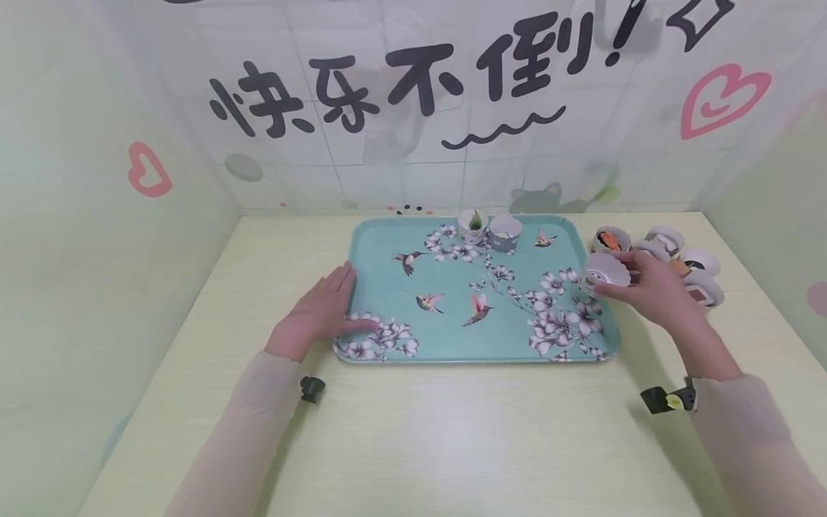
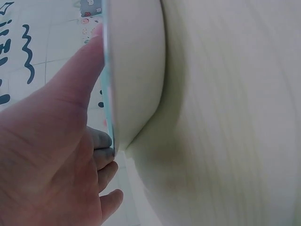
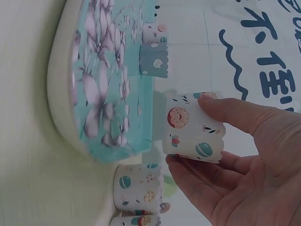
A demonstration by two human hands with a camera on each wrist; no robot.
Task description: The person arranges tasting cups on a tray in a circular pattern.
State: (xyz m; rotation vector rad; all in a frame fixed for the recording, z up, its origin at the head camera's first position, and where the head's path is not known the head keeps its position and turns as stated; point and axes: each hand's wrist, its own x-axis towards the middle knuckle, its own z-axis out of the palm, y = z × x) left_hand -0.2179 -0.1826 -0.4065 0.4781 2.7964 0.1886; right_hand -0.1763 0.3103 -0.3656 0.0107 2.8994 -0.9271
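Note:
My right hand pinches a white paper baking cup printed with donuts and macarons, thumb on one side and fingers on the other. In the head view the cup is over the right edge of the turquoise tray. My left hand rests against the tray's left edge, thumb over the rim and the other fingers stretched along the side. At the tray's back stand a white cup with something green in it and a grey cup whose contents are hidden.
Right of the tray, several more paper cups cluster on the table; one cup shows something orange and dark, and another a reddish-brown piece. A printed curtain hangs behind the table.

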